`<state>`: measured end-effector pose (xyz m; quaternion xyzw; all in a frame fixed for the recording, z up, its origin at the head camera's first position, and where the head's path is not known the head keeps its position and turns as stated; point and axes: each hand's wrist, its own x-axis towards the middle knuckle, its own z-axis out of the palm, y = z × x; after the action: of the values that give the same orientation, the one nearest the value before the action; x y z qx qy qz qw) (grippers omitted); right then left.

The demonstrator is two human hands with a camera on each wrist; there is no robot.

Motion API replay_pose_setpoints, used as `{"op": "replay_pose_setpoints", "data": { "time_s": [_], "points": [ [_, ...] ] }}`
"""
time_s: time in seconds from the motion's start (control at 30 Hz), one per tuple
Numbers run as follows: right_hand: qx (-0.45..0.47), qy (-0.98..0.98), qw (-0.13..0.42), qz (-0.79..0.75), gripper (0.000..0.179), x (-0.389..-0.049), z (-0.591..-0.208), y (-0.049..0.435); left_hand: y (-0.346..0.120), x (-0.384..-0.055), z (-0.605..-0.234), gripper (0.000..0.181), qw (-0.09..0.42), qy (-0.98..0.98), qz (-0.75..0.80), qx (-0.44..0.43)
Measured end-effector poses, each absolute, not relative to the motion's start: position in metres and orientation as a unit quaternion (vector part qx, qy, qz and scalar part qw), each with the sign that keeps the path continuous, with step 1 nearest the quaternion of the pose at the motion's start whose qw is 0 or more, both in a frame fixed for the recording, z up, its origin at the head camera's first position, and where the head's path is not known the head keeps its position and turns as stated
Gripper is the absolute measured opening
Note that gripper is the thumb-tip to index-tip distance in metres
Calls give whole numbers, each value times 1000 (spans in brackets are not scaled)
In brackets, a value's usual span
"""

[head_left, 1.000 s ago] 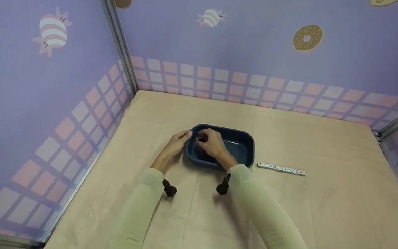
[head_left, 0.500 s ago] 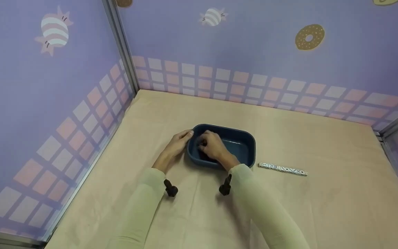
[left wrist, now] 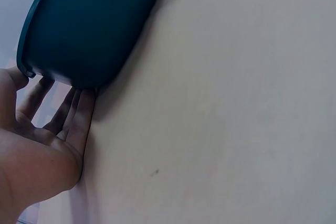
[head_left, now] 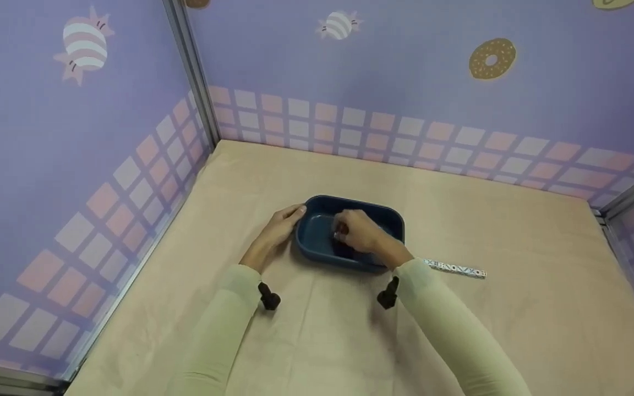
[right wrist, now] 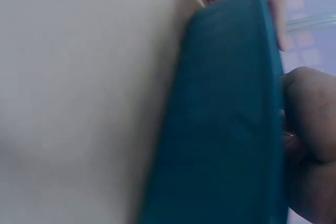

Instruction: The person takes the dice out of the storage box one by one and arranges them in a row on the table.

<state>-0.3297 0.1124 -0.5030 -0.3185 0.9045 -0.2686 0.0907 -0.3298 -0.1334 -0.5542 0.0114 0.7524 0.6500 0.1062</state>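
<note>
A dark blue rectangular tub [head_left: 317, 234] with rounded corners stands on the cloth, its outer wall [left wrist: 94, 24] filling the top of the left wrist view. At its left end my left hand [head_left: 284, 225] grips it, thumb on the rim and fingers against the outside wall. My right hand [head_left: 362, 231] is inside the tub, fingertips drawn together around a small pale die that is mostly hidden. In the right wrist view, curled fingers [right wrist: 315, 114] show just past the rim. To the right, a straight row of white dice [head_left: 457, 268] lies partly behind my right sleeve.
A beige cloth [head_left: 526, 308] covers the table. Purple panels with a checked border [head_left: 405, 132] enclose the back and sides, joined by a metal post [head_left: 196, 71] at the back left.
My right hand has moved rightward inside the tub, from its left end toward the middle, baring the left part of the floor. The left hand has stayed at the rim.
</note>
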Motion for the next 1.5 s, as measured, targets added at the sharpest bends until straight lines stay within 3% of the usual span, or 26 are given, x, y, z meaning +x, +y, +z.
{"op": "replay_pose_setpoints", "data": {
  "time_s": [0.27,0.63,1.13,1.5],
  "points": [
    [-364,894,37,-259,7,-319,-474,179,-135,-330,-552,56,108,753,649,10],
    [-309,914,-38,-262,14,-303,-477,298,-133,-327,-550,56,132,722,679,2],
    [-211,950,-8,-232,13,-260,-519,415,-133,-326,-554,59,130,728,673,-1],
    [-199,955,8,-220,23,-250,-531,433,-136,-326,-552,61,134,743,655,11]
  ]
}}
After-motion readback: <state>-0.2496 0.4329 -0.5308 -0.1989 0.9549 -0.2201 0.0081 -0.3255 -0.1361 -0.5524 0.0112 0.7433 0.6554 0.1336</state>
